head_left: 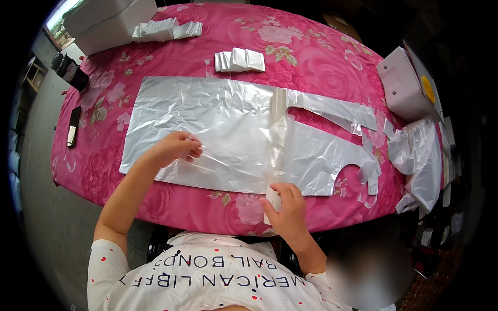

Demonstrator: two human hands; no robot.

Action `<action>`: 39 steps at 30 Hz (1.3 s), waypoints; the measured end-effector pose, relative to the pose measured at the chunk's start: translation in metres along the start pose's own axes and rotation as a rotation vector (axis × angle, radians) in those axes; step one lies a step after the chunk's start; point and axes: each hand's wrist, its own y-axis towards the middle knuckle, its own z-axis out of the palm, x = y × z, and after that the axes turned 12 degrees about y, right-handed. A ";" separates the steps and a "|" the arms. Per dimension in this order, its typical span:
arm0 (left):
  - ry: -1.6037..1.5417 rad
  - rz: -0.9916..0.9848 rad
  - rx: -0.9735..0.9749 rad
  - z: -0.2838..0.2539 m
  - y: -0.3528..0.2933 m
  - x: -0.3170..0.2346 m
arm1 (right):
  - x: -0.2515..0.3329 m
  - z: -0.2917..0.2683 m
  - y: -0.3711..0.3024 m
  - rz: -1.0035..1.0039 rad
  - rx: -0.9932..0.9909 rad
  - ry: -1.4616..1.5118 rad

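Left hand (174, 147) fingers pressed together, flat on clear plastic apron (218, 129) spread over pink floral tablecloth (311, 57). Right hand (285, 207) pinches the apron's folded strip (272, 199) at near edge.

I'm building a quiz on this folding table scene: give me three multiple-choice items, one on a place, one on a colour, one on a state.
1. Where does the left hand rest?
A on the flat plastic sheet
B on the phone
C on the white box

2. What colour is the tablecloth?
A blue
B pink with flowers
C plain green

3. How does the right hand stand?
A open, empty
B fingers closed on a folded strip at the sheet's near edge
C off the table

Key: A, its fingers lie on the sheet; B, roses show; B, the strip sits between thumb and fingers.
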 end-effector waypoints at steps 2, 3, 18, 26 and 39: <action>0.033 -0.038 -0.059 -0.054 -0.015 0.020 | -0.001 0.000 -0.008 0.166 -0.018 -0.201; 0.062 -0.034 -0.064 -0.075 -0.021 0.029 | -0.001 -0.001 -0.011 0.244 -0.025 -0.305; 0.921 0.856 -0.467 0.073 0.006 -0.028 | -0.023 0.006 -0.029 0.570 0.258 -0.152; 1.172 0.870 -0.403 0.166 0.051 0.015 | -0.028 -0.005 -0.020 0.604 0.398 -0.008; 1.315 0.825 -0.436 0.170 0.053 0.015 | -0.115 0.007 0.164 0.599 0.144 0.222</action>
